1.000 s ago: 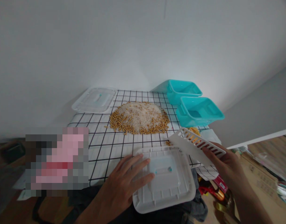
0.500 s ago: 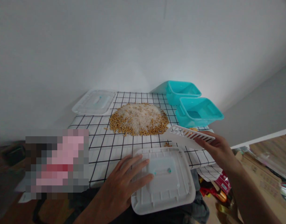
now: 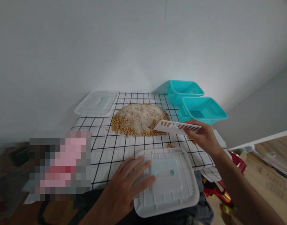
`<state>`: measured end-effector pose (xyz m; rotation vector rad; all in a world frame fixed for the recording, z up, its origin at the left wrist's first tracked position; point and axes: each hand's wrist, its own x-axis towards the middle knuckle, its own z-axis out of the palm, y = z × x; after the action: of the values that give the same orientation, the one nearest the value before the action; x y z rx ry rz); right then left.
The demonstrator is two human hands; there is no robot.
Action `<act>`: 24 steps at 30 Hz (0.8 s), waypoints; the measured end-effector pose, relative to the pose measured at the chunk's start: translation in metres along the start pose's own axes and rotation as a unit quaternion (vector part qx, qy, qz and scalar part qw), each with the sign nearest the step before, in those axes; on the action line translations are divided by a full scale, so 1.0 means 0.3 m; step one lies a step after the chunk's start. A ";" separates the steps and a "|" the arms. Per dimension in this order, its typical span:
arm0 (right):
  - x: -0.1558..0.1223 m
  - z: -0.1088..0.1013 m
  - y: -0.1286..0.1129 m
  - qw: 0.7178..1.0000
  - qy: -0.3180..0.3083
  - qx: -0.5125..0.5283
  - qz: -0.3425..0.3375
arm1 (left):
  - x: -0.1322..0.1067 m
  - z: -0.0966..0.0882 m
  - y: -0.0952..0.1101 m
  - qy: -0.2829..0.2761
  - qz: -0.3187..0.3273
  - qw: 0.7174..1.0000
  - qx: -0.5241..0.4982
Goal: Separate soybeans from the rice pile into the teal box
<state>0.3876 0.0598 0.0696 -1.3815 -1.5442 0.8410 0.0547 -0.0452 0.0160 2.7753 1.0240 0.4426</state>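
A mound of white rice grains and yellow soybeans [image 3: 140, 120] is heaped on the checked tablecloth. My right hand [image 3: 202, 135] grips a white slotted plastic scoop [image 3: 173, 128], whose far end meets the mound's right front edge. Flat and spread, the fingers of my left hand [image 3: 130, 179] rest on the left side of a translucent plastic lid [image 3: 165, 187], which overhangs the near table edge. A few loose soybeans [image 3: 170, 146] lie between that lid and the mound.
Two turquoise bins [image 3: 203, 109] stand at the back right. Another clear lid [image 3: 96, 103] lies at the back left, by the wall. A blurred-out pink patch [image 3: 66, 159] is at the left. Cardboard [image 3: 265, 184] and coloured packages sit below on the right.
My right hand has moved left and slightly away from me, bringing the slotted scoop from beside the mound to its right front edge. My left hand remains on the lid.
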 end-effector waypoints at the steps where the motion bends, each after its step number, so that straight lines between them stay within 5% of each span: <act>1: 0.002 0.003 0.006 1.000 0.001 0.002 0.004 | -0.001 0.000 -0.001 0.001 0.000 1.000 -0.001; 24: 0.032 0.006 0.067 0.997 -0.030 0.058 -0.033 | -0.010 -0.009 0.005 0.014 -0.011 1.000 -0.003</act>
<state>0.3939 0.0725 0.0523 -1.2248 -1.5527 0.9237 0.0525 -0.0482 0.0182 2.7580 1.0562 0.4831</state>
